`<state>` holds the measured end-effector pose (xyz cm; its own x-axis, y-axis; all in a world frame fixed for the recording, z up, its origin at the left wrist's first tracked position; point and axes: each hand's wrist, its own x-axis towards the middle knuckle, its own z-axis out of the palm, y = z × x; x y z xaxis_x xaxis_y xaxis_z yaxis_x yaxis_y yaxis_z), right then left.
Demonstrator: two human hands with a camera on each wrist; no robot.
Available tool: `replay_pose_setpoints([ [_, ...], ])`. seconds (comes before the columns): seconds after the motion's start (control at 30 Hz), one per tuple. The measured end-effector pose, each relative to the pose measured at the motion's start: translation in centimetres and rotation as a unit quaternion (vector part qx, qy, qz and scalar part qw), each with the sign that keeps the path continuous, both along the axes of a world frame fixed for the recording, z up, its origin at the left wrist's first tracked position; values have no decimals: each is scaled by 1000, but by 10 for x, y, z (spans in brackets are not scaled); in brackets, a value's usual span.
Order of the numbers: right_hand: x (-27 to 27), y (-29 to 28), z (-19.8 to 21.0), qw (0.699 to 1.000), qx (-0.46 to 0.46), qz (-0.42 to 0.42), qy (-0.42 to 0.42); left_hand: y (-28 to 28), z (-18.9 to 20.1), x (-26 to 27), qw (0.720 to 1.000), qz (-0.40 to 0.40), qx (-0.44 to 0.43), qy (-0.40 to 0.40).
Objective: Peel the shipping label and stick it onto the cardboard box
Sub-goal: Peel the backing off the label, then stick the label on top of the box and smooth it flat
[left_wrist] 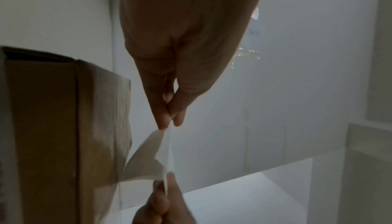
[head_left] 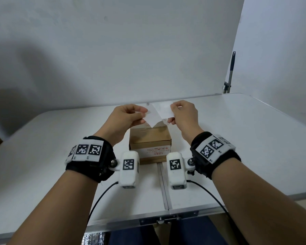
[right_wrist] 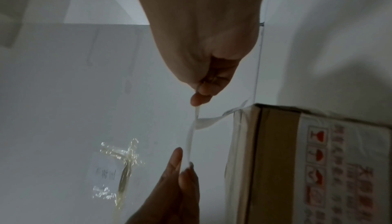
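A brown cardboard box [head_left: 149, 140] with red print on its front stands on the white table [head_left: 255, 138] in the middle. Above its far edge I hold a white shipping label sheet [head_left: 157, 114] whose two layers are parted into a V. My left hand [head_left: 144, 112] pinches the left layer, and my right hand [head_left: 172, 112] pinches the right layer. In the left wrist view my left fingertips [left_wrist: 163, 123] clamp the sheet [left_wrist: 148, 157] beside the box [left_wrist: 53, 127]. The right wrist view has my right fingertips [right_wrist: 199, 100] on the sheet [right_wrist: 191, 135]. Which layer is the label I cannot tell.
A white wall rises right behind the table's far edge. A pole [head_left: 232, 71] stands at the back right. A seam [head_left: 163, 188] runs down the middle of the table toward me. A taped paper note [right_wrist: 106, 172] hangs on a wall.
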<state>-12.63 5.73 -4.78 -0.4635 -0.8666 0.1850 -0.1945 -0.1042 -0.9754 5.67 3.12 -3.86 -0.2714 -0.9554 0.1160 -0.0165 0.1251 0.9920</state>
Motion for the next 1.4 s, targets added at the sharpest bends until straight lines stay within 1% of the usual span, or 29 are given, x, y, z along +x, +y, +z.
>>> replay_pose_setpoints([
  [0.07, -6, 0, -1, 1000, 1, -15, -13, -4, 1, 5, 1000, 2, 18, 13],
  [0.27, -24, -5, -10, 995, 23, -26, -90, -15, -2, 27, 996, 25, 72, 40],
  [0.47, -31, -7, -18, 989, 22, -65, -129, -23, -9, 50, 989, 52, 118, 76],
  [0.6, -28, -9, -17, 987, 12, -87, -138, -26, -18, 66, 982, 83, 133, 101],
  [0.67, -27, -10, -16, 984, 0, -110, -139, -30, -23, 76, 975, 116, 137, 131],
  [0.73, -29, -10, -16, 981, -7, -135, -136, -38, -30, 91, 957, 171, 152, 178],
  [0.8, -29, -10, -17, 981, -9, -140, -132, -47, -42, 102, 941, 229, 150, 197],
  [0.83, -27, -11, -17, 982, -12, -137, -130, -51, -49, 103, 938, 254, 141, 190],
  [0.9, -19, -12, -16, 984, -21, -125, -125, -56, -60, 100, 939, 285, 120, 151],
  [0.97, -12, -12, -12, 986, -30, -113, -120, -60, -68, 94, 946, 290, 111, 94],
  [1.03, -8, -12, -8, 987, -35, -104, -116, -60, -70, 89, 957, 266, 116, 3],
  [1.1, -7, -11, -4, 989, -45, -98, -105, -58, -69, 89, 956, 233, 129, -120],
  [1.17, -7, -11, -2, 991, -50, -91, -89, -59, -67, 90, 939, 230, 112, -231],
  [1.2, -7, -11, -1, 992, -51, -88, -80, -59, -63, 88, 928, 248, 93, -263],
  [1.23, -7, -11, 0, 993, -53, -84, -68, -56, -55, 83, 925, 267, 61, -263],
  [1.27, -7, -11, 2, 994, -56, -78, -53, -51, -43, 74, 929, 274, 11, -250],
  [1.3, -6, -11, 4, 995, -59, -70, -34, -44, -29, 62, 935, 263, -45, -235],
  [1.37, -5, -11, 9, 996, -67, -49, 16, -31, 1, 34, 947, 196, -136, -213],
  [1.4, -4, -10, 12, 996, -75, -37, 43, -25, 14, 20, 952, 148, -163, -211],
])
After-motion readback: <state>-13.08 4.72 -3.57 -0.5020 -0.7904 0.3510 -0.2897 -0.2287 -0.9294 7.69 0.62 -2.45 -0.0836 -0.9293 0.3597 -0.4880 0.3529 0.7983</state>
